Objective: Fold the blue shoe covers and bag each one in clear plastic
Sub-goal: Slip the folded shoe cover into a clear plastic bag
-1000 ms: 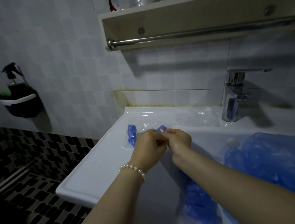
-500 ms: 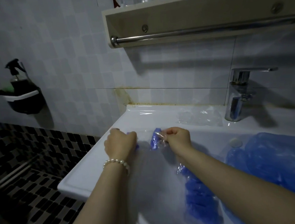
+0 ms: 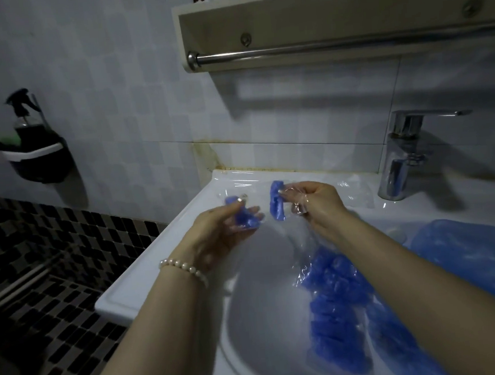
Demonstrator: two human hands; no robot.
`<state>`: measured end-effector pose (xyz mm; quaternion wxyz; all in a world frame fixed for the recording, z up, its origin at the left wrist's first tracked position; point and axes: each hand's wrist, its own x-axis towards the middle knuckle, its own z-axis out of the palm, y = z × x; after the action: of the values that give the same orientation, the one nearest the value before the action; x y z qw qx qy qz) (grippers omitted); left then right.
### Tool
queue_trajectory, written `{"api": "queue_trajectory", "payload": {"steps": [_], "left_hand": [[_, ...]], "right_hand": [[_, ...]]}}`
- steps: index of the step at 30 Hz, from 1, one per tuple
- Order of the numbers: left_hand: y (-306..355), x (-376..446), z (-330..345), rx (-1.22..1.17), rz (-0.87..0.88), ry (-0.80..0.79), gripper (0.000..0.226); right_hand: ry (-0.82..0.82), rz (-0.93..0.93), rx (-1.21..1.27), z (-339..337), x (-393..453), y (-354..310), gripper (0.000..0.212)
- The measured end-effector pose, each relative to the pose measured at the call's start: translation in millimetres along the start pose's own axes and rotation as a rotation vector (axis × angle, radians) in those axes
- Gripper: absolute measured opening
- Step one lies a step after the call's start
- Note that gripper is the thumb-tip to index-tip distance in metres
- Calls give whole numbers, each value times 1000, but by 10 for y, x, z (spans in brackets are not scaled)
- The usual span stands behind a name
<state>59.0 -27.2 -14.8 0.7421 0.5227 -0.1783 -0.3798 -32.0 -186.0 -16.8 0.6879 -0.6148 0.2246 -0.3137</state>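
You stand at a white sink (image 3: 147, 279) with a chrome tap (image 3: 399, 172) at its far right. At the right edge lies a loose blue heap (image 3: 477, 261) of shoe covers, and a clear sack (image 3: 335, 307) of folded blue ones rests in the basin between your forearms. Flat clear bags (image 3: 356, 192) lie on the far ledge. Your left hand (image 3: 223, 233), palm up above the left rim, has its fingers curled round a bagged cover (image 3: 244, 217). Your right hand (image 3: 315, 201), just beside it, pinches a second cover (image 3: 277, 201) in clear plastic between thumb and fingertips; that cover hangs upright over the basin's far edge.
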Motion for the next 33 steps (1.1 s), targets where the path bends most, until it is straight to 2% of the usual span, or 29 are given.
{"api": "queue_trajectory", "payload": {"steps": [3, 6, 9, 11, 13, 15, 18, 21, 25, 27, 29, 31, 33], "left_hand": [[-19, -31, 81, 129, 7, 84, 34], [-38, -53, 105, 190, 72, 111, 25], [-38, -40, 122, 208, 75, 104, 42], [-61, -26, 120, 210, 72, 83, 41], [-85, -12, 119, 232, 85, 70, 29], [-126, 23, 98, 264, 123, 71, 5], [-165, 91, 62, 293, 172, 35, 19], [-163, 93, 68, 287, 194, 40, 14], [-136, 53, 83, 203, 253, -14, 6], [-145, 61, 75, 218, 238, 51, 9], [-150, 76, 60, 248, 237, 78, 18], [-133, 55, 74, 309, 266, 39, 11], [-114, 44, 76, 307, 275, 43, 7]], "right_hand": [[-79, 1, -134, -12, -12, -43, 12], [-130, -38, -288, 4, -48, -62, 13], [-130, -112, -404, 38, -69, -46, 17], [-141, -133, -448, 55, -83, -38, 18], [-155, -137, -472, 67, -101, -21, 19], [-145, -166, -487, 79, -99, 31, 24], [-107, -223, -511, 146, -101, 100, 19], [-140, -224, -472, 190, -118, 58, 12], [-320, -105, -228, 64, -102, -123, 28], [-350, -17, -281, 25, -127, -170, 34], [-297, -38, -443, 52, -173, -144, 26], [-204, -125, -445, 111, -191, -101, 6], [-94, -156, -321, 165, -197, -81, 24]]}}
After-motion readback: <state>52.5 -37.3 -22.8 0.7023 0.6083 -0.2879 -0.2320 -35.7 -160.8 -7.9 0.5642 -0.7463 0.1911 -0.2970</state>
